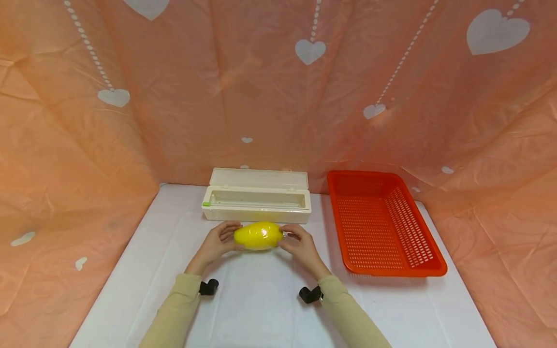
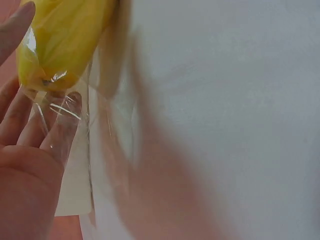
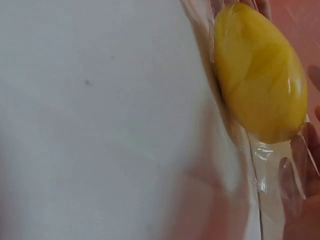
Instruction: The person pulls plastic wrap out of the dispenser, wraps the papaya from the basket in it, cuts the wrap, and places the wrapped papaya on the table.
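Note:
A yellow mango [image 1: 258, 236] in clear plastic film lies crosswise between the two hands. The left hand [image 1: 223, 239] grips its left end, thumb on the near side and fingers on the far side. At the other end the right hand [image 1: 299, 242] holds it the same way. Loose film [image 2: 65, 112] hangs past the mango's tip and covers the left fingers in the left wrist view. More wrinkled film [image 3: 262, 165] extends beyond the mango toward the right fingers in the right wrist view. Just behind the hands sits a long cream box [image 1: 256, 214], its lid raised.
An orange-red perforated basket [image 1: 344, 249] stands to the right on the white tabletop [image 1: 250, 309]. A small green piece [image 1: 206, 204] shows at the box's left edge. Peach curtains [image 1: 270, 96] with white hearts surround the table. Black wrist mounts [image 1: 310, 295] project inward below the hands.

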A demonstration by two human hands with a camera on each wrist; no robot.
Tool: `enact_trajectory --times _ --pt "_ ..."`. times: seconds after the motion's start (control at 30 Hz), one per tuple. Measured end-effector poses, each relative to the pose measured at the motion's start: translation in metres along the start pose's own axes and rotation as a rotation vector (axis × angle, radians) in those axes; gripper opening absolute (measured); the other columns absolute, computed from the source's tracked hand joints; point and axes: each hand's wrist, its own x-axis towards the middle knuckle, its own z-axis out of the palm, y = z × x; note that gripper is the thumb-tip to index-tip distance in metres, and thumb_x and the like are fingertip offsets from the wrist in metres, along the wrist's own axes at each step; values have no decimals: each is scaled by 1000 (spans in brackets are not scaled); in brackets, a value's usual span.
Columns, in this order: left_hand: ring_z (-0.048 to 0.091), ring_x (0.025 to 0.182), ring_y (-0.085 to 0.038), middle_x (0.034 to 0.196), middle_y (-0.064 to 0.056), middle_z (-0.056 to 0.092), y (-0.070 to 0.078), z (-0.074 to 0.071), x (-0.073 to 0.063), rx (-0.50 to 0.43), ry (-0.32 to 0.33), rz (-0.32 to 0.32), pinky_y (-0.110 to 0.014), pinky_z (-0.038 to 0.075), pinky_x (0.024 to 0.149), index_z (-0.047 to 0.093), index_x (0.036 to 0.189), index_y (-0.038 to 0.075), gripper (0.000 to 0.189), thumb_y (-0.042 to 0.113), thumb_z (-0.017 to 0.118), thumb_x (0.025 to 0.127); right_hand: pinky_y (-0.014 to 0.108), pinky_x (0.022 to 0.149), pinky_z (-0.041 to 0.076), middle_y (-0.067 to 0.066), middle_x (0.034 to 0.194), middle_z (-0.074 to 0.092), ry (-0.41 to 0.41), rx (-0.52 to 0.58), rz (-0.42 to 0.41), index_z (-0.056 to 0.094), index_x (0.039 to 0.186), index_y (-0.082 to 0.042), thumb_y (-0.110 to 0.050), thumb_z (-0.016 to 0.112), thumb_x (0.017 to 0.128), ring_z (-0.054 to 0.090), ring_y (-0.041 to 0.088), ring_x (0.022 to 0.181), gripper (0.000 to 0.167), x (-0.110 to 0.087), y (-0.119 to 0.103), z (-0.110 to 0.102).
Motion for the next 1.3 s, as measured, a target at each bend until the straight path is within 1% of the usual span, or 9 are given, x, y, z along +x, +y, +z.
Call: enact_trajectory --times 0.1,0.23,0.4,0.5,0.57,0.7,0.9,1.1,1.3 --pt "48 123 -38 132 -24 51 0 -1 1 -30 -15 6 -38 39 104 47 131 -7 68 -6 80 72 57 97 41 29 121 51 -53 23 28 58 117 12 8 76 75 49 44 114 46 2 -12 -2" --pt "48 123 -39 132 -25 51 0 -2 4 -46 -25 13 -34 42 101 46 132 -8 68 -8 79 72 60 96 40 28 122 49 -85 -32 33 56 120 11 8 78 74 47 44 114 51 7 -19 -1" --pt "52 118 -38 129 -25 53 -2 -2 8 -58 -16 37 -30 46 97 47 132 -5 67 -7 78 73 60 91 44 27 119 51 -54 -112 8 53 121 10 9 80 70 50 43 109 58 12 -12 4" --pt "56 113 -35 128 -27 54 -4 -3 8 -76 -18 55 -30 50 92 46 134 -5 66 -6 77 75 58 88 45 22 120 54 -15 -148 18 53 125 5 8 81 69 51 39 107 62 11 4 9" --pt "58 111 -32 128 -29 53 -5 -5 6 -97 -20 40 -30 52 88 45 134 -5 65 -6 76 76 56 89 44 16 120 57 -1 -166 55 55 125 1 4 83 69 52 36 107 63 8 14 11" --pt "60 110 -25 129 -27 53 -8 -9 2 -106 -17 -33 -29 54 84 48 132 -4 57 -2 74 81 53 98 40 6 123 58 1 -160 124 58 127 -8 -10 84 73 50 29 114 60 3 25 13" --pt "61 105 -23 121 -22 60 -12 -13 10 -100 42 -113 -27 53 85 54 124 -4 43 9 72 86 44 97 44 4 124 58 15 -105 131 58 130 -13 -22 80 79 54 24 108 56 16 25 14" --pt "63 99 -18 113 -18 64 -22 -13 22 -132 120 -144 -26 53 84 60 121 -5 38 10 70 88 40 94 47 6 122 58 42 -78 178 60 129 -11 -21 81 78 56 23 105 56 23 31 16" --pt "63 100 -18 113 -16 65 -27 -13 27 -167 129 -142 -26 53 84 63 119 -5 35 10 69 89 35 100 44 4 125 58 26 -55 169 59 129 -12 -23 81 77 54 22 113 57 24 41 14"
